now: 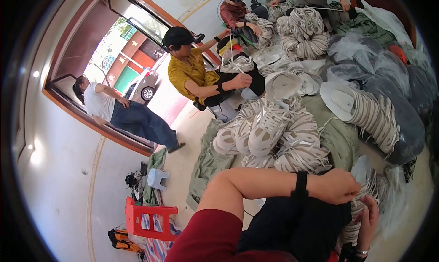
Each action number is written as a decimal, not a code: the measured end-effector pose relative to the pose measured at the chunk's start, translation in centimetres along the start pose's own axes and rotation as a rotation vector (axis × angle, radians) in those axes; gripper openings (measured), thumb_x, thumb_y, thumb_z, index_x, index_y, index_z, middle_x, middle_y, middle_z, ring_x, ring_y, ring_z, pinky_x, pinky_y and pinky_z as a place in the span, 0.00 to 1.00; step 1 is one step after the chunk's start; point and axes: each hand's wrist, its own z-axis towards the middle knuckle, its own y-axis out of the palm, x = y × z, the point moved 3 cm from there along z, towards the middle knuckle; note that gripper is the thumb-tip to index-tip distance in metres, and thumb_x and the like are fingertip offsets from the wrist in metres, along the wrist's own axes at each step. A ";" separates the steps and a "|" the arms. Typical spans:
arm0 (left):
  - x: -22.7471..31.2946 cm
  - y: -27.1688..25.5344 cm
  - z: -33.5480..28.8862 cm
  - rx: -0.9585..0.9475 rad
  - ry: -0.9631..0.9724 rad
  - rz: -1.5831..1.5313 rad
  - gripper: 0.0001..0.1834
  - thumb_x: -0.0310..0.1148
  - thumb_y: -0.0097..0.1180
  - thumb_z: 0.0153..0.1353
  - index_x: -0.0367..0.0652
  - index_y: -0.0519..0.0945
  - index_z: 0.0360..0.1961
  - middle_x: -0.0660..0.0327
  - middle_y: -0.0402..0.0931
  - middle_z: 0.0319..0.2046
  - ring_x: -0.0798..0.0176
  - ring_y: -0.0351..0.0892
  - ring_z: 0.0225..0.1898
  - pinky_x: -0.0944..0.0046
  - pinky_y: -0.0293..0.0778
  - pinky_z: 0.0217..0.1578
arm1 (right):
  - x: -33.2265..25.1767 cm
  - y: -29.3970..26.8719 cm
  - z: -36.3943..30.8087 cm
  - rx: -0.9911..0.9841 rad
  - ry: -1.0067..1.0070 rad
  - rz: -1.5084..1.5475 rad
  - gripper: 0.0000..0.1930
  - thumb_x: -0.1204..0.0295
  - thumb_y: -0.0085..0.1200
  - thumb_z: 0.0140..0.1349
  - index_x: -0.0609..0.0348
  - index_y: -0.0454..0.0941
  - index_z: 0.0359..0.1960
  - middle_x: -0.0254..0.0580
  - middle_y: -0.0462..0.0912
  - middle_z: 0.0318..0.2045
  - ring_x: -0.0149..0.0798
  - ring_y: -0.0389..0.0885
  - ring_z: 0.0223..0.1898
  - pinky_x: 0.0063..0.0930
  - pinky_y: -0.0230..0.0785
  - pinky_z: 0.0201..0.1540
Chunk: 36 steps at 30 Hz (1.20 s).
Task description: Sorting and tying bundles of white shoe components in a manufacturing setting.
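Note:
My left hand [336, 186] is closed, its wrist banded in black, at the edge of a stack of grey-white shoe uppers [366, 179] beside my lap. What its fingers pinch is too small to make out. Just below it, my right hand [368, 221], with a bracelet at the wrist, has its fingers curled against the same stack. Anything between those fingers is hidden. In front of my knees lies a large heap of nested shoe uppers [270, 129] with loose laces. Another long nested stack [375, 116] rests on bagged goods to the right.
A person in a yellow shirt [190, 72] sits ahead holding a lace and an upper. Two others work at the back; a person in white [100, 100] stands by the doorway. A red stool [148, 221], a small blue stool [157, 179] and green cloth [208, 161] are leftward.

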 end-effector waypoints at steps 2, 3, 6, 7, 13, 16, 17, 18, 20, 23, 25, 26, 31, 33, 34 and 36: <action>0.4 0.9 0.1 -0.031 0.087 0.071 0.09 0.34 0.55 0.51 0.40 0.74 0.28 0.53 0.77 0.27 0.45 0.76 0.31 0.50 0.71 0.29 | -1.2 1.2 0.0 0.119 -0.096 0.016 0.14 0.71 0.44 0.65 0.64 0.70 0.49 0.37 0.75 0.37 0.21 0.69 0.21 0.13 0.62 0.22; 0.6 1.0 0.2 -0.102 0.051 0.064 0.09 0.35 0.55 0.51 0.39 0.74 0.29 0.52 0.77 0.31 0.45 0.76 0.35 0.51 0.72 0.30 | -1.4 1.4 0.0 0.117 -0.098 0.017 0.14 0.71 0.44 0.65 0.64 0.70 0.49 0.37 0.75 0.37 0.21 0.69 0.21 0.13 0.62 0.22; 1.5 1.3 0.7 -0.038 0.085 -0.012 0.08 0.34 0.53 0.49 0.39 0.76 0.25 0.51 0.76 0.22 0.43 0.77 0.29 0.48 0.71 0.29 | -1.7 1.5 0.1 -0.053 -0.137 -0.026 0.12 0.72 0.45 0.65 0.65 0.72 0.47 0.37 0.77 0.32 0.22 0.71 0.20 0.15 0.61 0.20; 1.5 1.2 0.8 -0.037 0.087 -0.010 0.08 0.34 0.53 0.49 0.39 0.76 0.25 0.51 0.76 0.22 0.43 0.77 0.29 0.48 0.71 0.29 | -1.0 0.8 0.3 -0.130 -0.087 -0.116 0.11 0.72 0.45 0.65 0.65 0.73 0.44 0.35 0.76 0.27 0.22 0.70 0.19 0.15 0.61 0.20; 0.7 0.9 0.7 -0.095 0.048 0.123 0.08 0.34 0.54 0.52 0.41 0.74 0.28 0.51 0.76 0.23 0.42 0.77 0.28 0.48 0.71 0.26 | 0.7 -1.2 0.2 -0.086 -0.011 -0.178 0.08 0.72 0.45 0.65 0.64 0.76 0.36 0.29 0.71 0.16 0.21 0.67 0.17 0.15 0.58 0.20; 0.0 -0.3 0.5 -0.026 0.000 0.182 0.08 0.34 0.54 0.52 0.41 0.73 0.27 0.52 0.75 0.22 0.43 0.76 0.27 0.48 0.70 0.26 | 2.3 -2.6 -0.1 -0.042 0.045 -0.172 0.08 0.73 0.45 0.65 0.63 0.76 0.37 0.30 0.72 0.17 0.21 0.67 0.18 0.15 0.59 0.21; -0.4 -0.7 0.6 0.011 -0.005 0.190 0.08 0.34 0.53 0.53 0.41 0.73 0.27 0.52 0.75 0.21 0.43 0.76 0.26 0.47 0.70 0.25 | 3.2 -3.3 -0.2 -0.024 0.094 -0.161 0.08 0.73 0.45 0.65 0.63 0.76 0.38 0.30 0.73 0.18 0.21 0.68 0.19 0.15 0.59 0.22; -0.8 -1.1 0.5 0.051 -0.012 0.191 0.08 0.34 0.53 0.53 0.41 0.72 0.27 0.52 0.75 0.21 0.43 0.76 0.26 0.47 0.70 0.25 | 4.0 -3.8 -0.3 -0.016 0.098 -0.170 0.08 0.73 0.45 0.65 0.63 0.76 0.38 0.30 0.73 0.18 0.21 0.68 0.19 0.15 0.59 0.22; -1.8 -1.7 0.6 0.072 -0.028 0.168 0.07 0.34 0.52 0.54 0.42 0.72 0.27 0.53 0.74 0.21 0.44 0.76 0.26 0.48 0.69 0.26 | 5.8 -4.8 -0.5 -0.022 0.133 -0.216 0.08 0.73 0.45 0.65 0.62 0.76 0.39 0.31 0.74 0.19 0.21 0.68 0.18 0.15 0.60 0.22; -2.5 -3.0 0.6 0.087 -0.097 0.204 0.06 0.34 0.52 0.55 0.44 0.73 0.29 0.54 0.75 0.22 0.45 0.76 0.28 0.50 0.69 0.27 | 8.8 -6.2 -0.8 -0.016 0.194 -0.196 0.07 0.72 0.46 0.65 0.61 0.76 0.39 0.30 0.74 0.19 0.21 0.68 0.19 0.15 0.61 0.22; -3.3 -3.6 0.5 0.117 -0.098 0.201 0.06 0.34 0.52 0.55 0.44 0.74 0.29 0.54 0.75 0.22 0.46 0.76 0.27 0.51 0.69 0.27 | 9.9 -6.7 -1.1 -0.010 0.262 -0.163 0.07 0.72 0.46 0.65 0.61 0.75 0.37 0.30 0.74 0.20 0.21 0.68 0.19 0.15 0.61 0.21; -3.9 -3.8 0.6 0.146 -0.101 0.199 0.06 0.34 0.52 0.54 0.44 0.74 0.29 0.54 0.75 0.22 0.46 0.76 0.27 0.51 0.69 0.27 | 11.0 -7.3 -1.1 -0.004 0.261 -0.164 0.07 0.72 0.46 0.65 0.61 0.75 0.37 0.30 0.74 0.20 0.21 0.68 0.19 0.15 0.61 0.21; -5.8 -4.7 0.6 0.242 -0.192 0.085 0.07 0.34 0.54 0.54 0.42 0.76 0.29 0.54 0.75 0.20 0.48 0.75 0.25 0.54 0.68 0.25 | 19.3 -12.0 -1.8 0.029 0.255 -0.316 0.09 0.69 0.47 0.64 0.62 0.74 0.33 0.33 0.74 0.20 0.25 0.69 0.18 0.18 0.61 0.21; -6.2 -4.9 0.8 0.282 -0.194 0.037 0.07 0.33 0.54 0.54 0.41 0.76 0.29 0.54 0.75 0.20 0.48 0.75 0.24 0.54 0.68 0.24 | 22.0 -13.5 -2.9 0.115 0.171 -0.404 0.09 0.69 0.48 0.63 0.63 0.74 0.32 0.35 0.75 0.21 0.27 0.70 0.19 0.20 0.62 0.22; -6.4 -5.0 0.8 0.287 -0.218 0.031 0.07 0.34 0.55 0.54 0.41 0.76 0.29 0.54 0.75 0.20 0.48 0.75 0.24 0.54 0.68 0.24 | 23.0 -14.2 -3.3 0.200 0.089 -0.490 0.10 0.69 0.48 0.62 0.65 0.74 0.31 0.37 0.75 0.21 0.29 0.71 0.20 0.22 0.63 0.24; -6.7 -5.0 0.5 0.295 -0.246 0.030 0.07 0.34 0.55 0.54 0.40 0.77 0.29 0.54 0.75 0.20 0.48 0.75 0.23 0.55 0.68 0.24 | 25.1 -15.1 -3.9 0.252 0.189 -0.419 0.10 0.70 0.48 0.62 0.65 0.74 0.30 0.38 0.75 0.22 0.30 0.72 0.22 0.24 0.65 0.26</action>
